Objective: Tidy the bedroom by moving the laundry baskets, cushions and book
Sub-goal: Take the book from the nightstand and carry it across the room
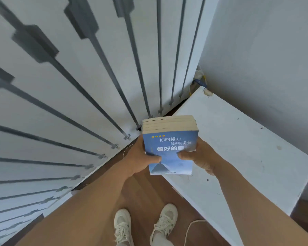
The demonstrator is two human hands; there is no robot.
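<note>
A stack of several paperback books with a blue cover and white Chinese lettering on top is held in front of me with both hands. My left hand grips the stack's left side, thumb lying across the cover. My right hand grips the right side, thumb also on the cover. The stack hovers over the near left edge of a white table top. No laundry basket or cushion is in view.
White wardrobe doors with long dark handles fill the left. A white wall rises behind the table. Cables and a plug sit in the corner. A white cord lies on the wooden floor near my shoes.
</note>
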